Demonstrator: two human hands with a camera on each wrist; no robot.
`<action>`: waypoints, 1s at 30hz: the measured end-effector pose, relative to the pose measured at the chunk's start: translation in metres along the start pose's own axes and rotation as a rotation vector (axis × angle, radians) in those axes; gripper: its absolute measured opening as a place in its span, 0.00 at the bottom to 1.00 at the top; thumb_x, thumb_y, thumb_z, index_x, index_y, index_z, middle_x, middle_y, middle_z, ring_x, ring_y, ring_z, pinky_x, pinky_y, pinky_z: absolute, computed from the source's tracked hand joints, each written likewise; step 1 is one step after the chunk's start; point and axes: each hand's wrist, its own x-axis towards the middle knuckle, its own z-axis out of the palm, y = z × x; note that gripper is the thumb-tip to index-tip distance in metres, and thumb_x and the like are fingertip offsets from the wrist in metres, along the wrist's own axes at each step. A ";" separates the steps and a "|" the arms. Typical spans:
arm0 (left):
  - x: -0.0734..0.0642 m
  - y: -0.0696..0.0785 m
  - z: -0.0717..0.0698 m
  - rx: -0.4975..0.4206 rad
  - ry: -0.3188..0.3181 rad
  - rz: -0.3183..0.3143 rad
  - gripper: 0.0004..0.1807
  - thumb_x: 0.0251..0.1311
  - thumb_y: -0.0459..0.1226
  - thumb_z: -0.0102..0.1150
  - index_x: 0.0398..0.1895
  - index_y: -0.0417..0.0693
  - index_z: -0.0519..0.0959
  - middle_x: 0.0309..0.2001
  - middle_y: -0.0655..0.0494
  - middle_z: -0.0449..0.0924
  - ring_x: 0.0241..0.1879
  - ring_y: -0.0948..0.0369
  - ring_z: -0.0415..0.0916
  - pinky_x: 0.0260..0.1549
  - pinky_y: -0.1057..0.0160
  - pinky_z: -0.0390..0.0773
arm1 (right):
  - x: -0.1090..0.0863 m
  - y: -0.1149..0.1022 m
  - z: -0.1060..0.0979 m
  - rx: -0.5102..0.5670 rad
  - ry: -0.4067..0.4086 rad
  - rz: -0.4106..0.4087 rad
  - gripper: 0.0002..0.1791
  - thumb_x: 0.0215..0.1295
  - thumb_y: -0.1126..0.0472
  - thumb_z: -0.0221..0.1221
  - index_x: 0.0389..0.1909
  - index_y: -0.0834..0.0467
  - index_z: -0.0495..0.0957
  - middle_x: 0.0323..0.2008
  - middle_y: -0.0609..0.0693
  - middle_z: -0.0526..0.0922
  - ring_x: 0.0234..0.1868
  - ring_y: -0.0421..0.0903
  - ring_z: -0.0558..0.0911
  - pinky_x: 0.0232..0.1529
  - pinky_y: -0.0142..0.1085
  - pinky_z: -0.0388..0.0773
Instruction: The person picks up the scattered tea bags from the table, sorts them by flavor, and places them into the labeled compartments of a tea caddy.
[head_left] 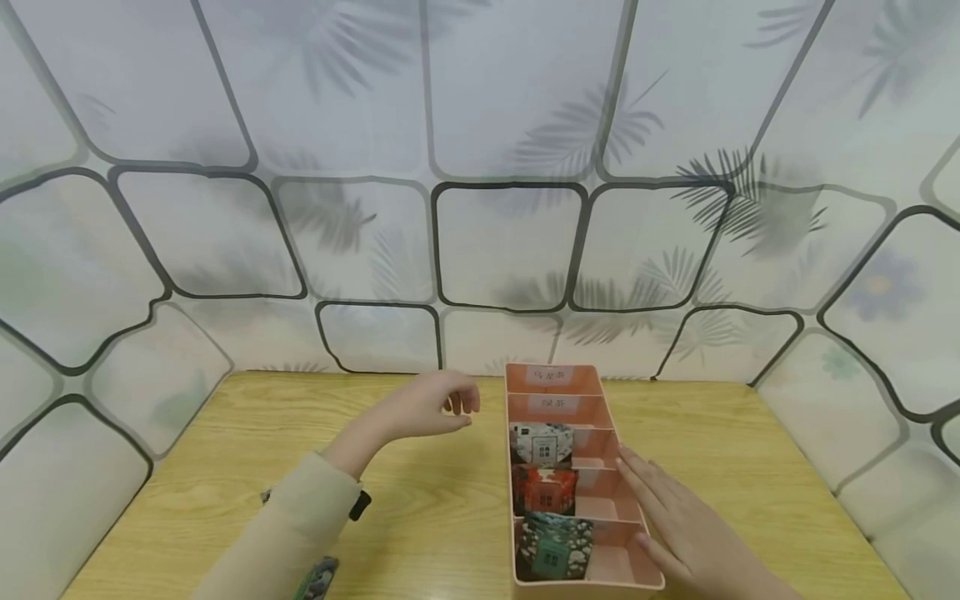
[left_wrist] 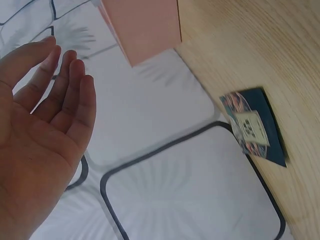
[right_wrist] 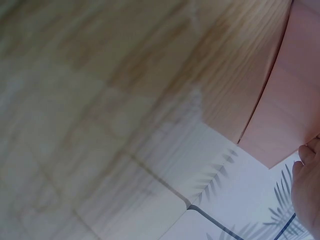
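A long pink divided box point(head_left: 641, 550) stands on the table, with labels stuck inside several compartments. A green patterned sachet point(head_left: 553, 546) is in its nearest compartment, a red sachet point(head_left: 545, 490) in the one behind, and a grey-white sachet point(head_left: 542, 444) in the middle one. The two farthest compartments hold no sachet. My left hand point(head_left: 427, 407) hovers left of the box, holding nothing, its fingers loosely bent. Against the box's right side rest the extended fingers of my right hand point(head_left: 693, 525). In the right wrist view, its fingertips touch the pink wall point(right_wrist: 285, 100).
A dark teal sachet point(left_wrist: 255, 127) lies on the wooden table in the left wrist view. Near the left sleeve in the head view, a green sachet point(head_left: 318, 579) is partly visible, and a small edge of another item point(head_left: 266, 495) shows. A patterned wall covering point(head_left: 360, 250) borders the table.
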 end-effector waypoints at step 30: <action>-0.124 -0.028 -0.019 -0.085 -0.003 -0.130 0.04 0.70 0.38 0.67 0.45 0.53 0.83 0.43 0.62 0.85 0.41 0.69 0.81 0.43 0.61 0.86 | 0.002 -0.002 -0.004 0.001 -0.008 0.010 0.39 0.80 0.48 0.56 0.78 0.71 0.61 0.81 0.65 0.62 0.88 0.38 0.42 0.83 0.24 0.35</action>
